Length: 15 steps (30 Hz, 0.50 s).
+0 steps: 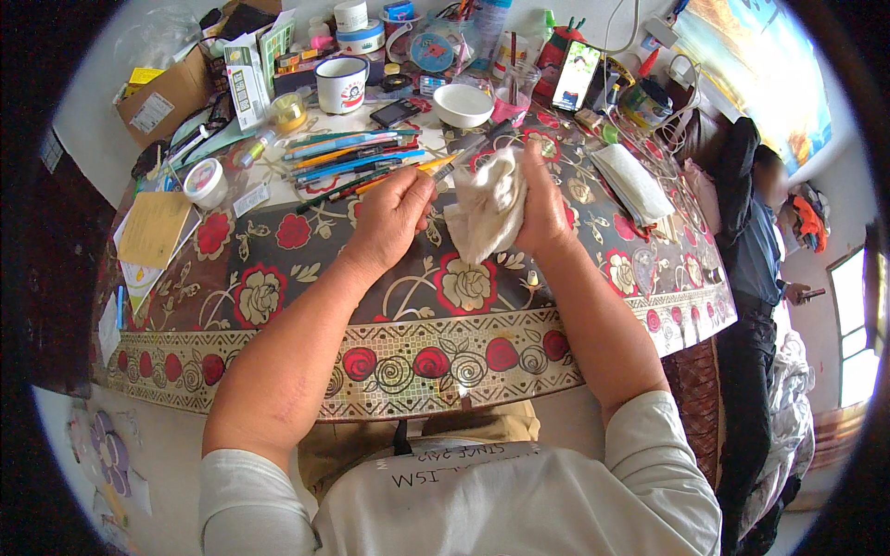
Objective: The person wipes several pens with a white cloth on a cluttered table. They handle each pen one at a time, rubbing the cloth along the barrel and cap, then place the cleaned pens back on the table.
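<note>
My left hand (400, 219) is closed at the table's middle, its fingers pinching the end of a slim object, perhaps a pen or ruler (445, 170), that points up and right. Against the palm of my right hand (542, 201) rests a crumpled off-white cloth (490, 205), held by the thumb side; its fingers are partly hidden. Beyond my left hand lies a loose row of pens, pencils and brushes (354, 160). A white bowl (464, 105) and a white enamel mug (341, 85) stand farther back.
A flower-patterned tablecloth (257, 288) covers the table. At right lie a folded white cloth (633, 184) and cables; a lit phone (577, 76) leans behind. A lidded tub (206, 183) and a tan notebook (154, 229) are at left. Another person (754, 243) is at the far right.
</note>
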Each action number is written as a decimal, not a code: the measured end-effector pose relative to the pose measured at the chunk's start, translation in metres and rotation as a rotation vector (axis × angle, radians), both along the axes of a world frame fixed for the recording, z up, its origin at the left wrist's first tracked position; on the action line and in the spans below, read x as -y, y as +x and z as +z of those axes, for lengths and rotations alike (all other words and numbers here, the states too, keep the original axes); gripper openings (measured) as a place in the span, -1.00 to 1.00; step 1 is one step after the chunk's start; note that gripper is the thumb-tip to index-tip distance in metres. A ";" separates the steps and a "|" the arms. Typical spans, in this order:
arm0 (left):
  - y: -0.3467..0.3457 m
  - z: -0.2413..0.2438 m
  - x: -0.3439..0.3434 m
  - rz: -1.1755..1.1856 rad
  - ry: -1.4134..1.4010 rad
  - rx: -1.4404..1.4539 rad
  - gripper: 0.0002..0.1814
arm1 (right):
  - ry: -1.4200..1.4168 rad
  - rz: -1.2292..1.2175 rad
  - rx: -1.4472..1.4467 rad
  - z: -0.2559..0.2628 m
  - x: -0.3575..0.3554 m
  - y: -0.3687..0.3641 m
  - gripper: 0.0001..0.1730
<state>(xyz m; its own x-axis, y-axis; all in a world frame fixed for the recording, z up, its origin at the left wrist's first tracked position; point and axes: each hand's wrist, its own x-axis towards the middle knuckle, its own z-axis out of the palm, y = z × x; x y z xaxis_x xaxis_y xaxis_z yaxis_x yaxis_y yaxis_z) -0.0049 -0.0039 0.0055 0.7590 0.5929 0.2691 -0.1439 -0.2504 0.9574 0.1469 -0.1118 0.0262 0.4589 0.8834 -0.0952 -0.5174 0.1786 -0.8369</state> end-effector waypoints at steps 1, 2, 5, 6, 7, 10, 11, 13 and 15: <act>0.000 0.000 0.000 0.001 0.019 -0.012 -0.73 | -0.052 0.074 0.030 -0.001 0.000 -0.002 -0.42; 0.000 0.001 0.000 0.000 0.033 -0.026 -0.73 | -0.074 0.110 0.092 0.000 0.002 -0.006 -0.51; 0.000 0.002 0.001 -0.016 0.067 -0.061 -0.73 | -0.005 0.115 0.203 0.004 0.002 -0.014 -0.65; 0.000 0.000 0.000 -0.020 0.076 -0.071 -0.73 | 0.015 0.101 0.176 0.005 0.002 -0.015 -0.66; 0.000 -0.002 -0.001 -0.023 0.084 -0.080 -0.73 | 0.036 0.087 0.149 0.005 0.002 -0.017 -0.66; 0.001 -0.005 -0.002 -0.066 0.056 -0.079 -0.73 | 0.100 0.084 0.099 0.006 0.003 -0.014 -0.68; 0.002 -0.004 -0.001 -0.058 0.054 -0.068 -0.73 | 0.122 0.090 0.087 0.006 0.004 -0.012 -0.68; 0.002 -0.003 0.000 -0.037 0.052 -0.048 -0.74 | 0.072 0.047 0.091 0.006 0.003 -0.010 -0.70; 0.002 -0.003 -0.001 -0.035 0.047 -0.042 -0.75 | 0.030 -0.004 0.114 0.003 0.001 -0.009 -0.68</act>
